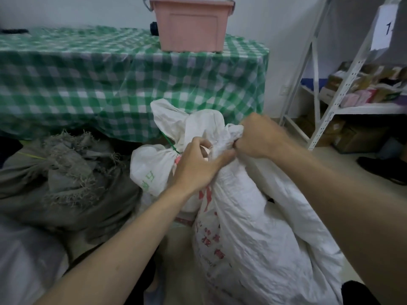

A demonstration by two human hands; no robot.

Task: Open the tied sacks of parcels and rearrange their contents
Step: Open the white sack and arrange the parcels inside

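Green-checked tablecloth (88, 84), pink bin (190, 29)

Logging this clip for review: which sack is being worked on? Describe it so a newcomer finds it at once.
Start at the green checked table. On the floor before it, nearest the camera, lies the white sack with red print, its gathered neck gripped by the left hand and right hand. The white sack behind has green print and a green tie.

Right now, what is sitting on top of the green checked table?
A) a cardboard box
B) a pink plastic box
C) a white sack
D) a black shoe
B: the pink plastic box stands on the green checked table, while the white sacks are down on the floor in front of it.
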